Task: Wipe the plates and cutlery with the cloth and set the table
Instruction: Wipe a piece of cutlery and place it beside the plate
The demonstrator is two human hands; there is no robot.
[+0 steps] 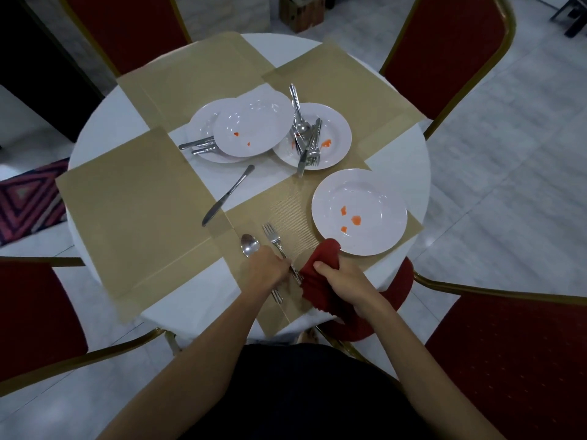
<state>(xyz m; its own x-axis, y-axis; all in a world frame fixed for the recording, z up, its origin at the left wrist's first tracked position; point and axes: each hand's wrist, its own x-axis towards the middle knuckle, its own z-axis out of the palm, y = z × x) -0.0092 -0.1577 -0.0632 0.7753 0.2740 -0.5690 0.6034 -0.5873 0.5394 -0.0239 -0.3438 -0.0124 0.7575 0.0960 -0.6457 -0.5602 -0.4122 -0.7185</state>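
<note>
My left hand (265, 268) grips the handles of a fork (272, 238) and a spoon (250, 245) over the near placemat (286, 204). Just to its right, my right hand (341, 282) is closed on a dark red cloth (324, 258) that touches the fork's handle. A white plate (374, 192) with orange smears lies beyond the cloth. Farther back, two stacked plates (254, 122) rest over some cutlery, and another smeared plate (336, 134) carries a heap of forks, knives and spoons (305, 134). A lone knife (227, 195) lies at the table's centre.
The round white table (95, 122) carries tan placemats at the left (127, 211) and at the back (197, 77). Red chairs with gold frames stand around it: far left, far right (444, 52), near left (31, 309) and near right (514, 344).
</note>
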